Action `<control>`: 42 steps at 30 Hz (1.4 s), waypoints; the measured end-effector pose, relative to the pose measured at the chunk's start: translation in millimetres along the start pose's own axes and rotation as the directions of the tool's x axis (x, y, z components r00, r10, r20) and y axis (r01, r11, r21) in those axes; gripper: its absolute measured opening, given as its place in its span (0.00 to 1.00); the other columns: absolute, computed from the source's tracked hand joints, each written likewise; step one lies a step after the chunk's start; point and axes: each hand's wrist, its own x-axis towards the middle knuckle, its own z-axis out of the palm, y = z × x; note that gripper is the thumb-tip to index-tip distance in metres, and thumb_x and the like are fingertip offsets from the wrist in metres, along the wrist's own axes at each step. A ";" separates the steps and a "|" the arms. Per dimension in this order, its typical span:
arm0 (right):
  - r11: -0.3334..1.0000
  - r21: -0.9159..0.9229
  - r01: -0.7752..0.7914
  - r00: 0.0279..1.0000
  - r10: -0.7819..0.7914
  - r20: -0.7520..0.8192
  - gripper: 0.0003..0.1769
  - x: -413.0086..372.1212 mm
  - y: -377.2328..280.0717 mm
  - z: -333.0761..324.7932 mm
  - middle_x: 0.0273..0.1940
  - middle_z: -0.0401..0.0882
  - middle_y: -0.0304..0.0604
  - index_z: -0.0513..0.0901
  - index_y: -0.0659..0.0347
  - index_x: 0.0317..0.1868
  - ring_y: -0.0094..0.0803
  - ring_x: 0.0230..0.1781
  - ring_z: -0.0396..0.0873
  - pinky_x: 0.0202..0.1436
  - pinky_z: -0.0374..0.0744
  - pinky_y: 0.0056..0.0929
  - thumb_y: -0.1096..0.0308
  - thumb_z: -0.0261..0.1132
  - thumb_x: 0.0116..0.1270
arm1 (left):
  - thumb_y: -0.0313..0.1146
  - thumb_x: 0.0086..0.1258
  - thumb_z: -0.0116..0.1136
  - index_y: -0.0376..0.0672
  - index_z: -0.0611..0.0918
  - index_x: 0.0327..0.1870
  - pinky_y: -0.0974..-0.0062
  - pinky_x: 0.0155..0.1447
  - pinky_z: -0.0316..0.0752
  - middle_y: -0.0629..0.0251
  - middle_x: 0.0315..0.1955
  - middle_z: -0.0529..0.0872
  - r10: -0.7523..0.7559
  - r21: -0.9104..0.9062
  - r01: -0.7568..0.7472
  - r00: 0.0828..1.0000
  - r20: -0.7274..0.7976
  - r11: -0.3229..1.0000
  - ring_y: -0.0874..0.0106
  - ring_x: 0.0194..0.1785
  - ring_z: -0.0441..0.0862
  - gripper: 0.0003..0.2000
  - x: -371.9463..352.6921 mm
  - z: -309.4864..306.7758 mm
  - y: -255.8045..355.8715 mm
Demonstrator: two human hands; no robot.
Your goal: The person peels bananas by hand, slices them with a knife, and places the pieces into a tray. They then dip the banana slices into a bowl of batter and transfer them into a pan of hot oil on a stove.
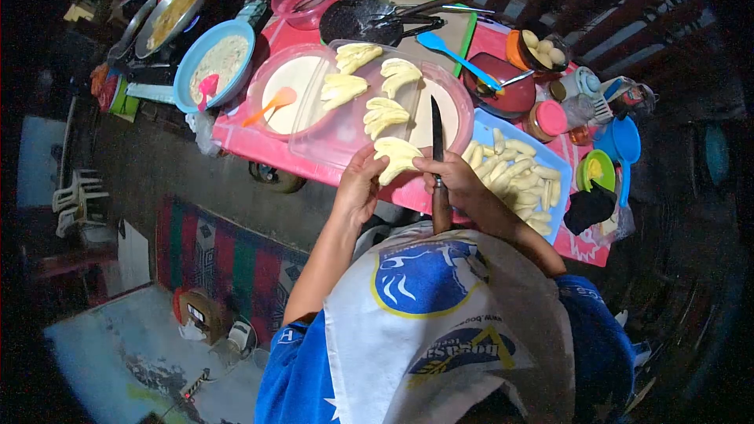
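Observation:
Between my two hands is a peeled banana sliced into a fan [398, 159]. My left hand [360, 184] pinches its left edge. My right hand [459, 179] touches its right edge with the fingertips and also grips a knife [437, 129], blade pointing up and away from me, brown handle toward my body. Just beyond, several more fanned bananas [386, 117] lie on a clear plastic lid [310, 137]. To the right of my right hand, a light blue tray [559, 163] holds a heap of whole peeled bananas [514, 177].
Under the lid stand pink basins; the left one holds pale batter [294, 78] and an orange spoon [271, 106]. A blue pan [245, 35] is at left, a black skillet [357, 22] at back. A red bowl [522, 98], jars and a blue dipper [620, 137] crowd the right.

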 end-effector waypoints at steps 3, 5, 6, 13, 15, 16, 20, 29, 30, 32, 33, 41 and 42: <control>0.998 0.027 -0.054 0.998 0.054 -0.012 0.10 1.4 13.2 -0.2 0.14 0.65 0.30 0.75 0.64 0.33 0.18 0.10 0.63 0.14 0.64 0.16 0.66 0.62 0.54 | 0.20 0.57 0.52 0.37 0.66 0.51 0.80 0.40 0.76 0.59 0.39 0.77 -0.030 -0.013 0.029 0.998 -0.046 0.999 0.71 0.39 0.78 0.19 -9.2 -9.6 -10.1; 0.998 0.006 -0.057 0.998 0.057 -0.017 0.10 3.3 15.9 3.0 0.14 0.65 0.30 0.75 0.64 0.33 0.17 0.11 0.63 0.14 0.63 0.16 0.67 0.63 0.53 | 0.19 0.56 0.53 0.37 0.66 0.51 0.80 0.41 0.76 0.59 0.39 0.77 -0.031 -0.045 0.028 0.997 -0.073 0.999 0.71 0.38 0.78 0.20 -9.5 -14.6 -15.6; 0.998 -0.016 -0.053 0.998 0.053 -0.025 0.11 4.3 17.4 4.7 0.14 0.65 0.30 0.75 0.64 0.33 0.17 0.11 0.62 0.14 0.63 0.17 0.67 0.63 0.53 | 0.19 0.56 0.53 0.37 0.66 0.51 0.80 0.41 0.76 0.59 0.39 0.77 -0.035 -0.048 0.031 0.996 -0.077 0.998 0.71 0.38 0.78 0.20 -7.6 -18.0 -17.0; 0.981 -0.187 0.046 0.995 -0.062 -0.080 0.11 48.6 9.4 21.8 0.19 0.70 0.33 0.74 0.66 0.36 0.17 0.15 0.66 0.18 0.66 0.15 0.70 0.63 0.53 | 0.20 0.56 0.52 0.37 0.64 0.52 0.77 0.34 0.77 0.57 0.37 0.77 0.100 0.125 -0.075 0.974 -0.205 0.989 0.70 0.34 0.78 0.21 -0.8 -17.2 8.8; 0.957 -0.267 0.114 0.990 -0.133 -0.054 0.12 66.3 13.9 21.5 0.20 0.70 0.33 0.74 0.66 0.36 0.18 0.16 0.67 0.19 0.67 0.16 0.70 0.63 0.53 | 0.21 0.56 0.53 0.37 0.65 0.52 0.78 0.34 0.75 0.58 0.35 0.77 0.167 0.245 -0.107 0.956 -0.243 0.964 0.72 0.35 0.77 0.21 -1.7 -18.1 15.1; 0.922 -0.343 0.180 0.980 -0.200 -0.022 0.12 72.6 16.4 21.0 0.20 0.71 0.33 0.75 0.66 0.36 0.20 0.17 0.68 0.20 0.68 0.17 0.70 0.64 0.53 | 0.21 0.56 0.53 0.37 0.65 0.52 0.78 0.34 0.75 0.58 0.35 0.77 0.166 0.245 -0.106 0.956 -0.241 0.964 0.72 0.35 0.77 0.21 -1.5 -21.7 16.5; 0.637 -0.765 0.094 0.938 -0.315 -0.147 0.19 69.6 3.7 35.5 0.25 0.77 0.48 0.74 0.65 0.39 0.33 0.16 0.76 0.21 0.75 0.29 0.62 0.64 0.49 | 0.22 0.55 0.53 0.38 0.70 0.48 0.79 0.34 0.74 0.62 0.34 0.77 0.393 0.683 -0.218 0.913 -0.110 0.697 0.73 0.34 0.76 0.17 3.9 -44.7 17.1; 0.370 -0.926 0.074 0.867 -0.482 -0.123 0.23 77.5 13.1 29.6 0.38 0.73 0.56 0.74 0.66 0.40 0.48 0.40 0.72 0.45 0.71 0.38 0.61 0.64 0.44 | 0.29 0.52 0.54 0.47 0.80 0.41 0.68 0.47 0.67 0.56 0.38 0.73 0.544 0.944 -0.251 0.771 0.330 -0.216 0.59 0.41 0.69 0.13 -13.8 -37.1 11.9; 0.331 -0.941 0.073 0.869 -0.484 -0.103 0.26 77.8 15.0 27.2 0.40 0.72 0.57 0.71 0.68 0.43 0.50 0.41 0.72 0.46 0.70 0.39 0.60 0.64 0.45 | 0.30 0.53 0.54 0.47 0.80 0.41 0.68 0.47 0.66 0.56 0.38 0.73 0.540 0.938 -0.240 0.770 0.341 -0.251 0.60 0.42 0.69 0.13 -13.5 -36.3 11.5; 0.264 -0.965 -0.007 0.858 -0.494 -0.141 0.30 59.4 5.7 31.7 0.39 0.72 0.58 0.69 0.70 0.45 0.53 0.42 0.72 0.45 0.70 0.42 0.58 0.65 0.45 | 0.30 0.53 0.54 0.48 0.80 0.41 0.66 0.47 0.66 0.56 0.37 0.74 0.518 0.936 -0.222 0.786 0.338 -0.274 0.60 0.43 0.69 0.12 -15.6 -30.9 14.0; 0.308 -0.946 0.106 0.805 -0.585 -0.100 0.28 52.2 10.6 26.4 0.36 0.73 0.56 0.69 0.69 0.44 0.47 0.38 0.73 0.41 0.72 0.39 0.59 0.65 0.47 | 0.31 0.53 0.54 0.47 0.80 0.40 0.65 0.47 0.66 0.56 0.38 0.74 0.507 0.914 -0.202 0.780 0.367 -0.351 0.59 0.43 0.69 0.12 -14.9 -28.7 16.2; 0.979 -0.071 0.193 0.977 -0.199 -0.081 0.13 -86.5 40.9 -44.4 0.18 0.70 0.35 0.70 0.62 0.37 0.19 0.13 0.68 0.15 0.66 0.18 0.60 0.57 0.61 | 0.31 0.56 0.54 0.42 0.79 0.40 0.69 0.45 0.68 0.56 0.37 0.76 0.283 0.803 -0.590 0.758 0.588 -0.088 0.62 0.42 0.72 0.11 12.9 45.8 -0.2; 0.976 -0.066 0.206 0.972 -0.212 -0.097 0.13 -94.5 59.4 -56.3 0.18 0.70 0.35 0.70 0.62 0.37 0.19 0.13 0.68 0.15 0.66 0.18 0.60 0.57 0.61 | 0.33 0.58 0.54 0.42 0.78 0.42 0.72 0.43 0.70 0.58 0.37 0.77 0.189 0.744 -0.667 0.727 0.661 -0.039 0.66 0.42 0.73 0.12 21.5 65.6 -10.3</control>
